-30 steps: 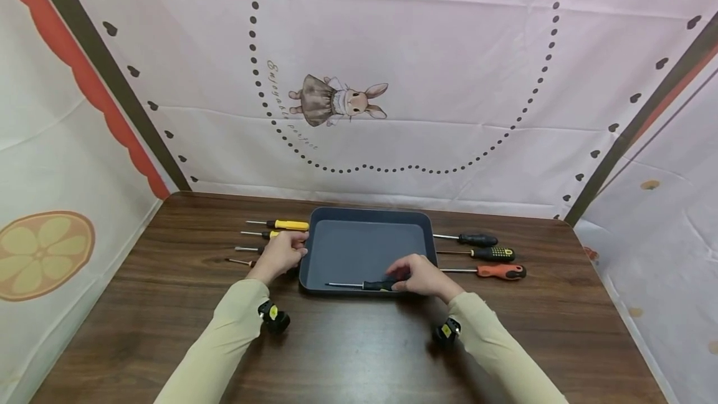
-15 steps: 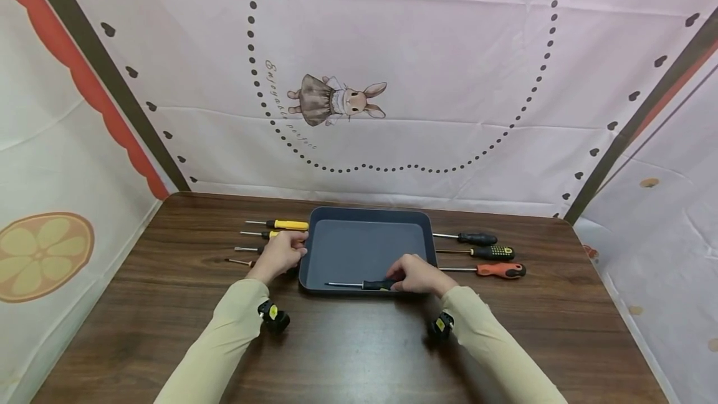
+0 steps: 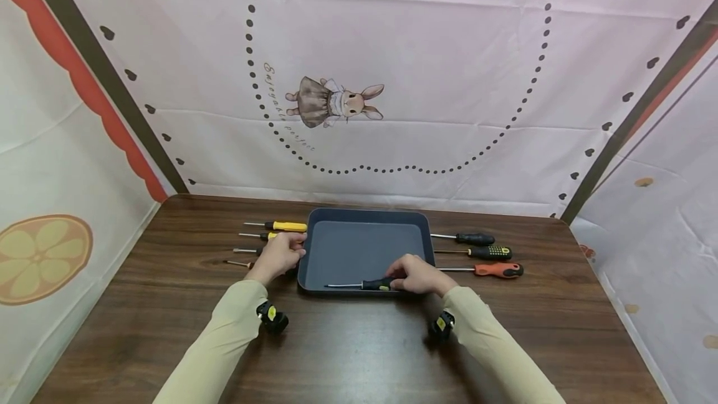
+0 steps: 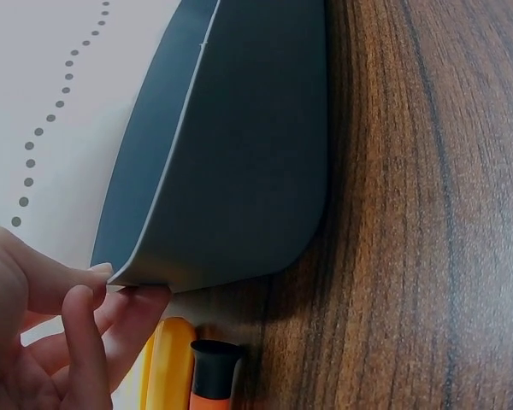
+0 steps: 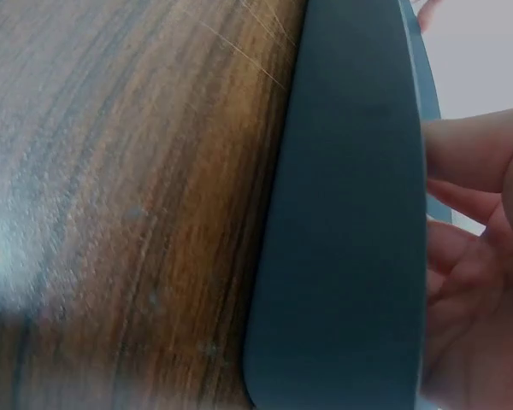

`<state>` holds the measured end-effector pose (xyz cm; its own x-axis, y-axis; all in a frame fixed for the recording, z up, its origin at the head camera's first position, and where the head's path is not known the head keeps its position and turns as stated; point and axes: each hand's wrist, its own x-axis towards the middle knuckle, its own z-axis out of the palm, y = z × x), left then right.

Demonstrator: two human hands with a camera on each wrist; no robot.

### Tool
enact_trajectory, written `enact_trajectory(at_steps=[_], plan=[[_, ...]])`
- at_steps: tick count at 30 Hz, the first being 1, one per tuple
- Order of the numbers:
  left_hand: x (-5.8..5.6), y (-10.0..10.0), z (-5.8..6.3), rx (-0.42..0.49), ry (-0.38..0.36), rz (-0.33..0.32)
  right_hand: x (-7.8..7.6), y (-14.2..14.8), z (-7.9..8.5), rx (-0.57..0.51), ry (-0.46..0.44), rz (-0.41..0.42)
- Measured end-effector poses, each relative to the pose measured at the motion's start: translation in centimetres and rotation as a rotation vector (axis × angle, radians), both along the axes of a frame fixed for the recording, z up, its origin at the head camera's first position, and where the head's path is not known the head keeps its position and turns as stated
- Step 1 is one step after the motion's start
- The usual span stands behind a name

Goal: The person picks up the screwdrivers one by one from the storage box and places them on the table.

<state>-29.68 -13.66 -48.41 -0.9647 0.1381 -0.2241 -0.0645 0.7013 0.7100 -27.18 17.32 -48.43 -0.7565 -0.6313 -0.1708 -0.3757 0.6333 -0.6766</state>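
A dark blue-grey rectangular tray [image 3: 364,248] lies on the wooden table. My left hand [image 3: 280,254] pinches its left rim between thumb and fingers, seen closely in the left wrist view, where the tray's wall [image 4: 239,171] stands beside the thumb. Inside the tray, along its near side, is a black screwdriver [image 3: 370,284] with its shaft pointing left. The fingers of my right hand [image 3: 417,274] are curled on the end of its handle. In the right wrist view, the tray's wall [image 5: 342,213] hides the screwdriver and the fingertips.
Right of the tray lie a black screwdriver [image 3: 473,239], a black-and-yellow one [image 3: 493,252] and an orange one [image 3: 499,270]. Several more lie to the left, including a yellow-handled screwdriver [image 3: 288,227], some partly covered by the left hand. A printed cloth [image 3: 449,80] hangs behind the table.
The right wrist has shifted slightly leftward since the earliest frame. Both hands keep their places on the tray rim and the screwdriver, which lies where it was; the head view shifts slightly.
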Motion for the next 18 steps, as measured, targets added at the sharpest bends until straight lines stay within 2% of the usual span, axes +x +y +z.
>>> enact_trajectory(at_steps=[5, 8, 14, 18], plan=[[-0.1, -0.1, -0.2, 0.002, 0.002, -0.003, 0.0, 0.8, 0.1, -0.09, 0.001, 0.005], [-0.1, -0.1, -0.3, 0.004, 0.001, -0.003, 0.1, 1.4, -0.1, -0.17, -0.003, -0.02], [-0.1, -0.1, -0.3, 0.006, -0.003, -0.004, 0.3, 3.1, -0.3, -0.331, -0.061, -0.122], [-0.1, -0.1, -0.2, 0.005, -0.002, -0.005, 0.5, 4.6, 0.3, -0.382, -0.07, -0.197]])
